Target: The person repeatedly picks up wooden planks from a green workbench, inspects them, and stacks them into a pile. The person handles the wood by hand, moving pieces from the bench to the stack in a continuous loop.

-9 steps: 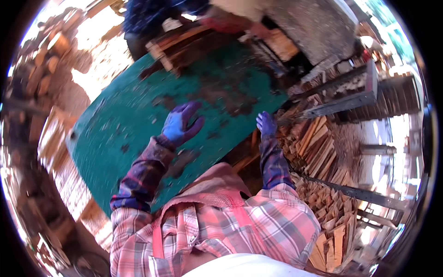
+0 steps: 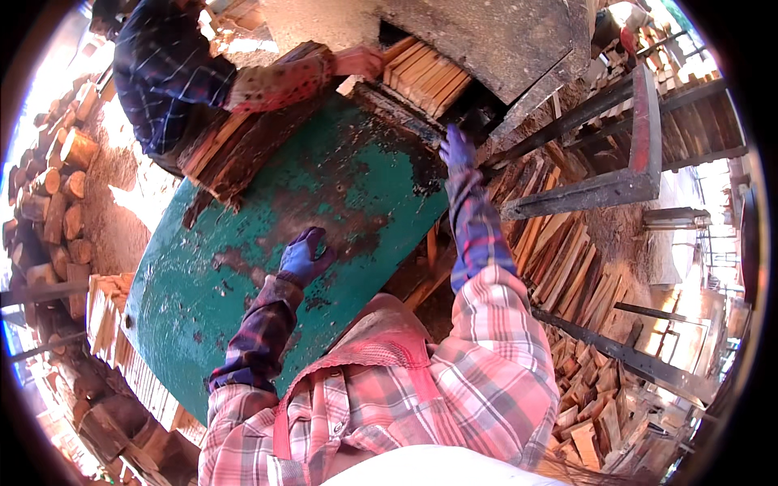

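My left hand (image 2: pixel 305 256), in a blue-purple glove, hovers over or rests on the scuffed green metal table (image 2: pixel 186 300). Its fingers are half bent with the thumb apart, and nothing shows between them. Farther forward and to the right, my right hand (image 2: pixel 457 149), also gloved, stretches its fingers upward at the table's right edge. It is close to a dark metal edge (image 2: pixel 397 113), and whether it touches is unclear. Just beyond that edge lies a tight row of sawn wood slats (image 2: pixel 425 77). No object is visible in either hand.
Across the table, a co-worker in a dark checked shirt (image 2: pixel 166 69) has an arm over rough bark-covered slabs (image 2: pixel 251 134). A metal frame (image 2: pixel 583 190) juts out at right above stacked wood sticks (image 2: pixel 559 259). Logs (image 2: pixel 61 182) are piled at far left.
The view has swung, bringing the co-worker, slabs and slat row more fully into sight. My right hand has reached farther forward toward the slats. The left hand stays over the table.
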The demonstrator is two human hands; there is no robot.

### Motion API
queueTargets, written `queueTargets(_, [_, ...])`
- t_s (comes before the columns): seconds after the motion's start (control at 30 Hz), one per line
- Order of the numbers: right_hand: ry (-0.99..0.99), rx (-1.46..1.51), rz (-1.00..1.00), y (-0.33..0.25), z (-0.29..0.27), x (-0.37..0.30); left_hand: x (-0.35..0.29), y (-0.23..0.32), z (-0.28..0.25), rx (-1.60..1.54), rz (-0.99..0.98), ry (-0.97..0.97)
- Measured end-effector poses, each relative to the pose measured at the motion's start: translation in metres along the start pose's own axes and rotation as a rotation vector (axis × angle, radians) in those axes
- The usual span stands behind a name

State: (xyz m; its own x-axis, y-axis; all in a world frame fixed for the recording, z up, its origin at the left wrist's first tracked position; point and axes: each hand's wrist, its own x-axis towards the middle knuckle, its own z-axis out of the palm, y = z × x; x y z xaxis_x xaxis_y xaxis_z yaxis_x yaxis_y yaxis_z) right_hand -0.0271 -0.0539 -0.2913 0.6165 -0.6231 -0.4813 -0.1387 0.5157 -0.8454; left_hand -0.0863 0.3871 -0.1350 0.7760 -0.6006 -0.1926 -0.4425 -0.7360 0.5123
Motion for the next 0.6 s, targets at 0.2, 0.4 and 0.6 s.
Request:
queueTargets(0.2, [0.384, -0.511, -0.384, -0.007, 0.060, 0.018, -0.009, 0.002, -0.003, -0.097, -0.045, -0.074])
queueTargets(0.4, [0.145, -0.519, -0.357, -0.024, -0.002, 0.064, 0.037, 0.040, 0.020, -0.257, -0.096, -0.178])
queueTargets(0.6, [-0.212, -0.616, 0.015, -0.029, 0.028, -0.084, 0.100, 0.085, 0.015, -0.289, -0.005, 0.042])
